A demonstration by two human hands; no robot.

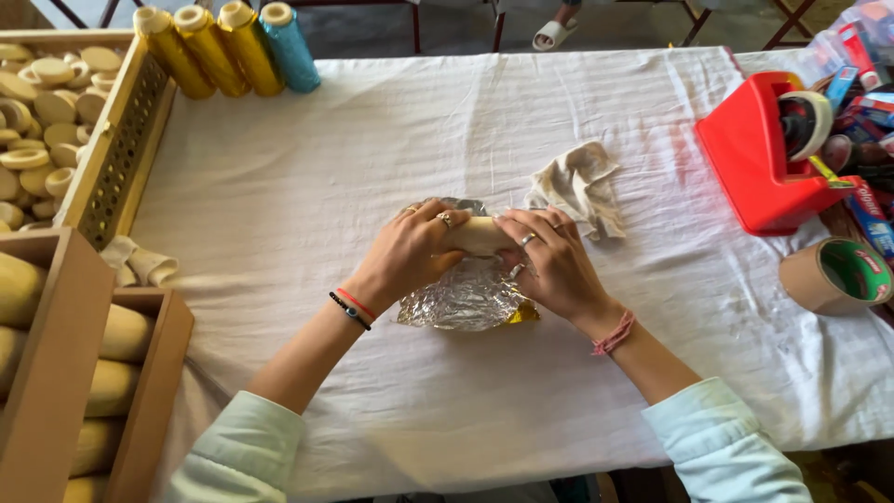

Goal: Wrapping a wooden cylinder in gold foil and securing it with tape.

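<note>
My left hand [408, 253] and my right hand [549, 261] both grip a pale wooden cylinder [477, 235] at the middle of the table. The piece lies across a crinkled sheet of silver foil [466, 296], which shows a gold underside at its lower right corner. My fingers curl over the cylinder's two ends, so only its middle part shows. Both wrists wear thread bracelets, and rings sit on several fingers.
A crumpled beige cloth [577, 186] lies just right of my hands on the white tablecloth [307, 186]. A red tape dispenser [764, 154] and a brown tape roll [833, 275] stand at right. Thread spools [228, 47] sit at back left, wooden boxes [56, 354] of wooden pieces at left.
</note>
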